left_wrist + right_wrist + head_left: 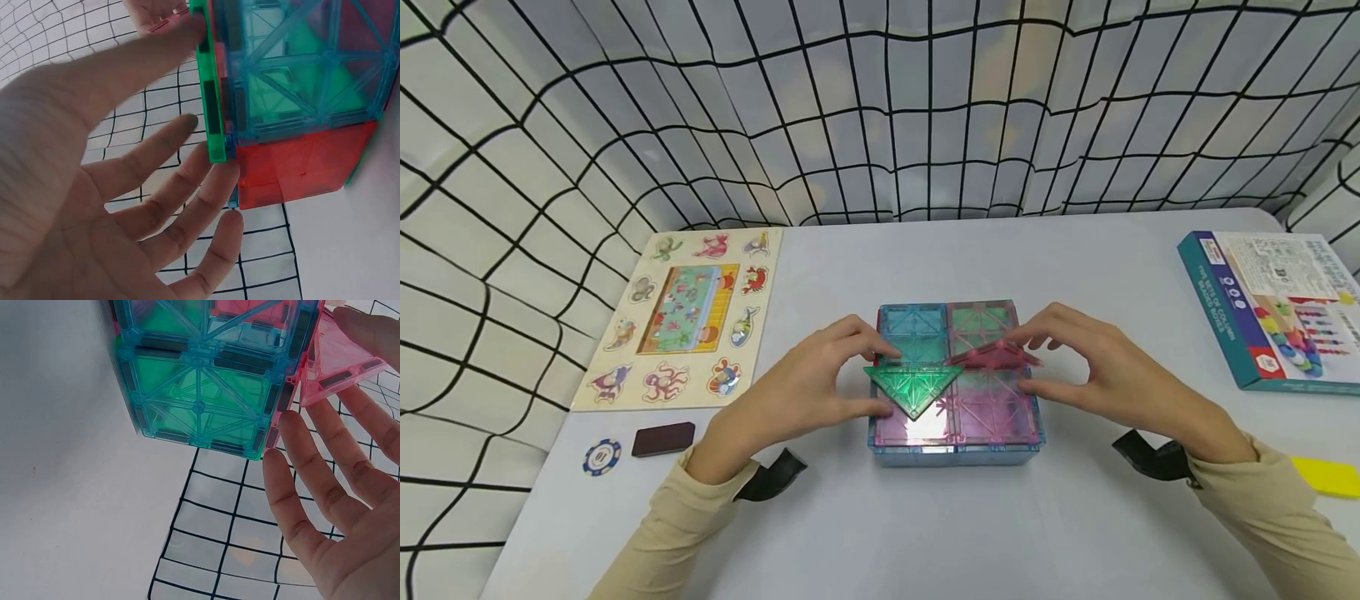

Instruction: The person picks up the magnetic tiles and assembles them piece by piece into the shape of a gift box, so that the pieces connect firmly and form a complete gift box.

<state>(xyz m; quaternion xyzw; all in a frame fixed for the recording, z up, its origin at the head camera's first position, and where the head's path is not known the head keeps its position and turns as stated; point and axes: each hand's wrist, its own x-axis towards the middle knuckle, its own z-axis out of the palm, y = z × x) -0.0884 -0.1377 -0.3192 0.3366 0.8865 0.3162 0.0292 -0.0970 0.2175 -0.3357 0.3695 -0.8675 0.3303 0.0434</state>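
Left hand (808,387) sits at the near-left of the tile box (955,383), its fingers fairly straight, the fingertips pinching a green triangle tile (913,385) by its left corner. From the left wrist view I see the thumb and forefinger touching that tile's edge while the other fingers spread loose beneath. My right hand (1101,367) mirrors it on the far-right side, fingers and thumb pinching a pink triangle tile (996,357), which stands tilted up off the box top.

I judge the step in hand to be fitting two triangular pieces on top of the flat box of translucent square tiles, which rests mid-table (925,517). The green triangle lies nearly flat, its long edge running left to right along the far side and its apex pointing toward me, overhanging the near-left square. The pink one is raised on edge, its long axis also running left to right, its tip toward the left and close to the green tile's right corner.

The next move, as I read it, calls for tipping the two triangles toward each other until their edges meet, keeping the pinches light so the magnets can seat without sliding the box.

Farther left lie a poker chip (602,457) and a dark block (663,439), then a wooden puzzle board (685,312); at the far right, a toy box (1273,308).
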